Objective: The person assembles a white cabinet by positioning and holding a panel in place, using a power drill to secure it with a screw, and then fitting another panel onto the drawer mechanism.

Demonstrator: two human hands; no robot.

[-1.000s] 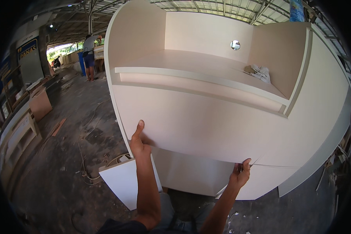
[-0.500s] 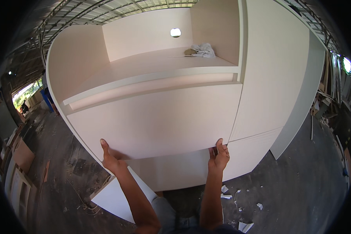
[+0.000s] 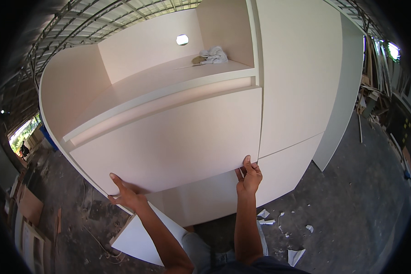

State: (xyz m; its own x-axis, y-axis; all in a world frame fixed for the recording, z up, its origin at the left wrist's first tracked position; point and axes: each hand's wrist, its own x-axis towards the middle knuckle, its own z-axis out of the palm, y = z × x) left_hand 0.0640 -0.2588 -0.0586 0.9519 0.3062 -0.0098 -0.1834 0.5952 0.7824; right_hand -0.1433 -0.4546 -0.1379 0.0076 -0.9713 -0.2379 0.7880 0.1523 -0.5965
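Note:
A wide white front panel spans the lower part of the cream-white cabinet, below a narrow recessed slot. My left hand is at the panel's lower left corner, thumb on its face, with a finger reaching to the cabinet's side edge. At the lower right corner, my right hand has its thumb against the face and its fingers curled at the bottom edge. Under the panel is an open gap, with the cabinet's pale inside showing. The fingertips behind the panel are hidden.
A crumpled white cloth lies on the shelf above. Another white board sits low by my left forearm. White scraps litter the dark floor on the right. Wood offcuts stand beyond the cabinet, and a brown board leans at left.
The view has tilted and shifted, so the cabinet sits further left. My left hand's fingers have spread toward the cabinet's side edge. Both hands stay at the panel's lower corners.

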